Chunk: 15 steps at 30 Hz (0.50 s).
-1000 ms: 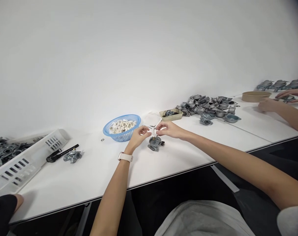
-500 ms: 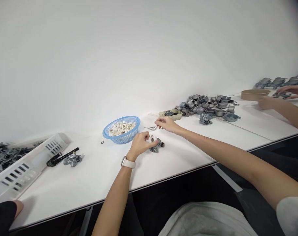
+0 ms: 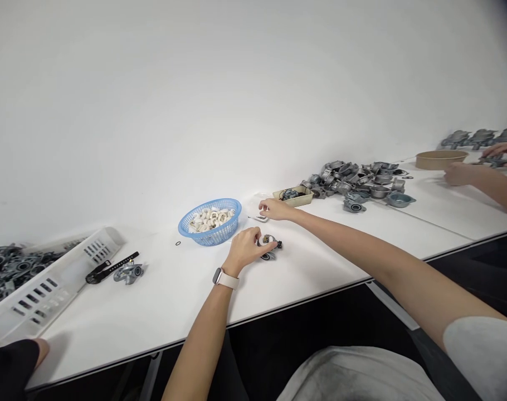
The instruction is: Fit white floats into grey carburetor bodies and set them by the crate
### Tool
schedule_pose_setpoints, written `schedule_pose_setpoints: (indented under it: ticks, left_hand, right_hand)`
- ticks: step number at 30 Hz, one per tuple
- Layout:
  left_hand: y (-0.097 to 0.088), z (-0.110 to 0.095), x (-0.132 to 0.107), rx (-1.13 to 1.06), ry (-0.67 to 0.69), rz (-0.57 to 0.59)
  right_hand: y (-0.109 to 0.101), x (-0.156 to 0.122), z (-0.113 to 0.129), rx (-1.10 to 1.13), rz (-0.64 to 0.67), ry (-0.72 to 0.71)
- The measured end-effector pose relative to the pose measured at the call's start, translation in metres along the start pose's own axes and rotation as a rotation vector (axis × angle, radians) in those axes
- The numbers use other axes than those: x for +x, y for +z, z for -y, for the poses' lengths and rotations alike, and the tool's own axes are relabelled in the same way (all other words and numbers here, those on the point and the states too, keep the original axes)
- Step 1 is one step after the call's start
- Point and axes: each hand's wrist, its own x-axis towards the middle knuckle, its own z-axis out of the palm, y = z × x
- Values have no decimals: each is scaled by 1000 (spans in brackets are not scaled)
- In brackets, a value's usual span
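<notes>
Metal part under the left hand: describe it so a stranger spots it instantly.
On the white table, find the blue basket of white pieces. Just right of it, the left hand partly covers the grey metal part. Unlike the heap farther right and the lone part beside the white crate, it sits under that hand, a dark fitting on its right.

Workshop: heaped metal castings (image 3: 343, 174), parts-filled crate (image 3: 67, 274), long white worktable (image 3: 153, 309).
</notes>
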Motion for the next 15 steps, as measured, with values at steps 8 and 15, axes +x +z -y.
schedule_pose_setpoints:
  ticks: [8,15]
  left_hand:
    - [1,4,1,-105,8,24]
    - [0,13,4,-242,-5,109]
  right_hand:
    - [13,30,-8,-283,244,79]
    - [21,60,-3,-359,324,166]
